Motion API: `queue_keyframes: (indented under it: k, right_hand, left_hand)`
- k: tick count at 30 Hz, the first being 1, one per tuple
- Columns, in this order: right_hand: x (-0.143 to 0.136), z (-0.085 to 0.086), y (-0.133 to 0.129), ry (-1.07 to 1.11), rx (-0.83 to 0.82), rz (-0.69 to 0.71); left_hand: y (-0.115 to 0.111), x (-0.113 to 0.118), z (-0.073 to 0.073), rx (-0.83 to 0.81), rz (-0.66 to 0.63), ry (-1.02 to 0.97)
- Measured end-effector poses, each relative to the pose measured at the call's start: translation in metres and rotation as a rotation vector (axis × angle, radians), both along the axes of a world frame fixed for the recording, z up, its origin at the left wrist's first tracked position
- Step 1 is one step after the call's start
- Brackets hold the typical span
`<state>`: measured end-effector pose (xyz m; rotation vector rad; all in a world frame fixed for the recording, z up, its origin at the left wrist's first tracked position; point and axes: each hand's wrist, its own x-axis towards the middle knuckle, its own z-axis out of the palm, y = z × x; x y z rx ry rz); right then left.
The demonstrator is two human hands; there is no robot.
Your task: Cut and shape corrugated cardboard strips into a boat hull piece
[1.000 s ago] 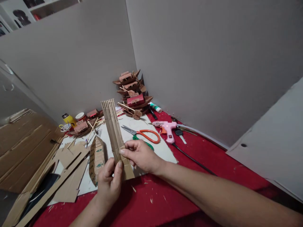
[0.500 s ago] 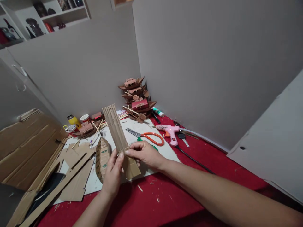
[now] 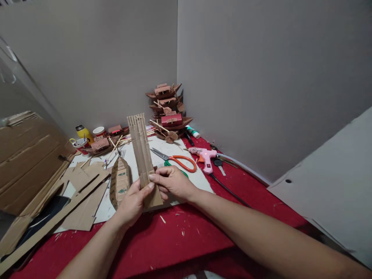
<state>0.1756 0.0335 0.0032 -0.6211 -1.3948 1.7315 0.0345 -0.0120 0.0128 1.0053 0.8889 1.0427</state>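
A long strip of corrugated cardboard (image 3: 140, 147), its ridges showing at the upper end, is held up above the table. My left hand (image 3: 136, 197) grips its left edge near the lower part, thumb on the front. With thumb and fingers, my right hand (image 3: 170, 182) pinches the strip from the right at about the same height. Left of the strip lies a cardboard boat hull (image 3: 120, 183) with green printed marks. Behind my right hand rest scissors (image 3: 181, 162) with orange and green handles.
A pink glue gun (image 3: 206, 158) lies to the right, its cord trailing over the red cloth (image 3: 186, 240). Stacked model boats (image 3: 171, 120) stand in the wall corner. Cardboard pieces (image 3: 84, 205) cover the left. Cups (image 3: 81, 145) and a yellow bottle (image 3: 84, 132) are at the back left.
The camera view has tilted down and turned slightly right. The cardboard strip is now more upright; both hands still hold it.
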Motion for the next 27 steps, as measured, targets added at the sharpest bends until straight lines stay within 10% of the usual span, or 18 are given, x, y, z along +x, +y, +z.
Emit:
queue_keyframes:
  k: [7,16,27]
  right_hand:
    - [0.006,0.007,-0.008,-0.196,0.582,-0.504]
    - [0.009,0.0,-0.016,-0.271,1.349,-0.325]
    - [0.009,-0.001,-0.018,-0.613,1.508,-0.379]
  left_hand:
    - [0.005,-0.012,0.018,-0.042,0.199,-0.149]
    - [0.01,-0.016,0.015,-0.041,0.311,-0.19]
    - [0.008,-0.012,0.011,-0.053,0.393,-0.055]
